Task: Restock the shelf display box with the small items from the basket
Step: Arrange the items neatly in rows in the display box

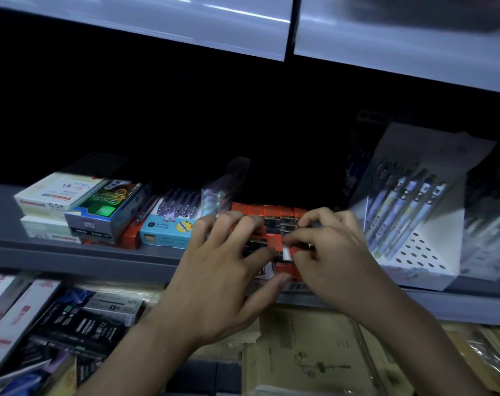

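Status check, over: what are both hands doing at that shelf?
Left hand gripping red display box. Right hand pinching small item inside it. Nothing in the way.

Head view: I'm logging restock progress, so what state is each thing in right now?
display box: on the shelf, open on top
small items: packed in rows inside the display box
left hand: grips the display box, fingers on top, thumb at front
right hand: pinches one of the small items
blue pen box: open, pens lying inside
white pen stand: upright, pens leaning in it
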The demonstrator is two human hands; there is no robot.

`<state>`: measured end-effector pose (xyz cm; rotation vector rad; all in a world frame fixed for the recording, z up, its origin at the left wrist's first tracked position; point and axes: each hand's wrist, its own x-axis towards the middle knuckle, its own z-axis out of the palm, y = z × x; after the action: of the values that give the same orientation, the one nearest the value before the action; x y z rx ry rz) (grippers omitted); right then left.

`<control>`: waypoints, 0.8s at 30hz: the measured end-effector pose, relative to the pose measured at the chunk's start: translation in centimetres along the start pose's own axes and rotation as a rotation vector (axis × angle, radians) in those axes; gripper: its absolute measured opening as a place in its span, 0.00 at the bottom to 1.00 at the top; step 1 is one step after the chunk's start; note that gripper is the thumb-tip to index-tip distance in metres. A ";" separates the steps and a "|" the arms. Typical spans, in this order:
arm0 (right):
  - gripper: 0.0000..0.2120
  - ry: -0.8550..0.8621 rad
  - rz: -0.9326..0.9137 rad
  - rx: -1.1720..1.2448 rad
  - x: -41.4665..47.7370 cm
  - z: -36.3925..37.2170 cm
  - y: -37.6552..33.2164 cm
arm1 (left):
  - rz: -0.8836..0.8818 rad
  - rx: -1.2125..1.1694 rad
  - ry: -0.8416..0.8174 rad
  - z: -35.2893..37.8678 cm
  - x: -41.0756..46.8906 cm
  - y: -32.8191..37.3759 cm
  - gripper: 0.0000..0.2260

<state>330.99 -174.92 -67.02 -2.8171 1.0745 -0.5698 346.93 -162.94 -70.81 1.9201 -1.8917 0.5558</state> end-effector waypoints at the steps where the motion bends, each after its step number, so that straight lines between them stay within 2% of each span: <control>1: 0.13 0.005 -0.002 0.002 0.1 0.1 0.1 | 0.001 0.000 0.001 0.1 0.0 0.0 0.23; 10: 0.28 -0.033 0.012 -0.029 0.9 0.4 -1.0 | 0.005 -0.006 0.015 0.2 0.0 0.1 0.21; 24: 0.23 -0.103 0.002 -0.021 1.7 0.5 -1.1 | 0.015 -0.024 0.025 0.2 -0.4 0.1 0.21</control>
<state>333.05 -175.27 -66.74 -2.8276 1.0702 -0.4110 346.78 -162.69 -71.17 1.8765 -1.8902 0.5567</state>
